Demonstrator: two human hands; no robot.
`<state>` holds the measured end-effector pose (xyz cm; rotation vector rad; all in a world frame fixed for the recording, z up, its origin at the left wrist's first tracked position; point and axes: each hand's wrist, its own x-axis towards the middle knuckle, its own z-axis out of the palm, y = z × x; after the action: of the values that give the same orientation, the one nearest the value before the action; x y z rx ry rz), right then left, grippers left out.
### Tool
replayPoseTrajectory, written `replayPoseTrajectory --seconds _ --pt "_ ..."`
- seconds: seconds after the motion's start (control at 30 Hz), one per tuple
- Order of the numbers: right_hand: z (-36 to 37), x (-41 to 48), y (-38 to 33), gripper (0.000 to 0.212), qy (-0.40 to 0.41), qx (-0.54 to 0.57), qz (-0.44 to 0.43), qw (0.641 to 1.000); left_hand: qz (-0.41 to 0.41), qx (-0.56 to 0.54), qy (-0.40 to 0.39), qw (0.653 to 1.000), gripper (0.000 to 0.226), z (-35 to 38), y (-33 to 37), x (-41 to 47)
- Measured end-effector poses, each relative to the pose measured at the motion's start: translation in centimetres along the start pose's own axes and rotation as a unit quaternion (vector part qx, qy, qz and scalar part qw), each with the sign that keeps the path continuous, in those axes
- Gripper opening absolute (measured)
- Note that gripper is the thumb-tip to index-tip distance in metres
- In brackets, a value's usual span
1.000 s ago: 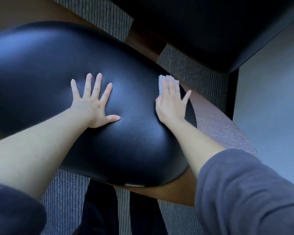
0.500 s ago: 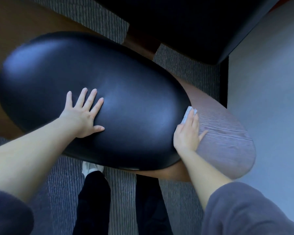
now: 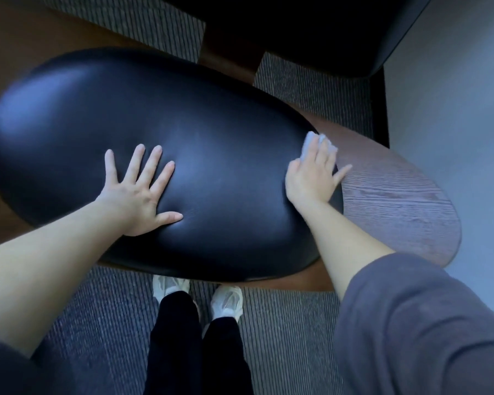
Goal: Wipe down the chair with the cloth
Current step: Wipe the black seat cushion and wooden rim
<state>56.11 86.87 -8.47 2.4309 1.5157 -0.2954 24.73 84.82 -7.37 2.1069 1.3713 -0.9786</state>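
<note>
Your right hand [image 3: 311, 178], fingers flat, has slid the cloth [image 3: 310, 138] from seat cushion [image 3: 211, 124] top to its right edge | left hand [image 3: 134, 195] splayed, bracing | wooden frame [image 3: 397, 201] likely next.

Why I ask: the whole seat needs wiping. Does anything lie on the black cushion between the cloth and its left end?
Only the left hand, pressed flat on the middle of the cushion. The cloth sits under the right hand at its right edge; nothing else visible lies on the cushion.

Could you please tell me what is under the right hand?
A pale cloth, pressed onto the black cushion. Only its far edge shows past the fingers; the right hand hides the rest.
</note>
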Motion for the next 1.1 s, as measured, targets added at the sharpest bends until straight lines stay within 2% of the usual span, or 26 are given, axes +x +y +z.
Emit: replayPoseTrajectory --seconds 0.1,0.23,0.37,0.57,0.7,0.97,1.1 --pt "0.7 0.4 -3.9 0.067 -0.008 -0.049 -0.127 0.991 -0.002 0.000 -0.010 1.000 0.102 0.2 0.0 0.4" --pt "2.2 -3.3 -9.5 0.068 -0.024 -0.021 -0.257 0.966 -0.005 -0.003 -0.029 1.000 0.099 0.2 -0.1 0.7" --pt "2.3 -4.8 -8.7 0.069 -0.048 -0.041 -0.362 0.930 -0.010 -0.006 -0.035 0.999 0.099 0.0 0.1 0.5" --pt "0.2 -1.4 -0.2 0.072 -0.025 -0.071 -0.257 0.964 -0.015 -0.002 -0.037 0.999 0.102 -0.2 0.2 0.3" --pt "-0.2 -1.4 2.5 0.068 -0.017 -0.057 -0.187 0.981 -0.019 -0.006 -0.036 0.999 0.102 -0.4 0.3 0.0" --pt "-0.6 -4.1 6.8 0.067 -0.012 0.057 -0.027 0.998 -0.026 -0.001 -0.039 0.999 0.100 -0.6 0.3 -0.2" --pt "0.1 -8.0 8.3 0.068 0.013 0.083 -0.009 0.996 -0.024 -0.001 -0.031 0.999 0.097 -0.6 0.4 -0.2"
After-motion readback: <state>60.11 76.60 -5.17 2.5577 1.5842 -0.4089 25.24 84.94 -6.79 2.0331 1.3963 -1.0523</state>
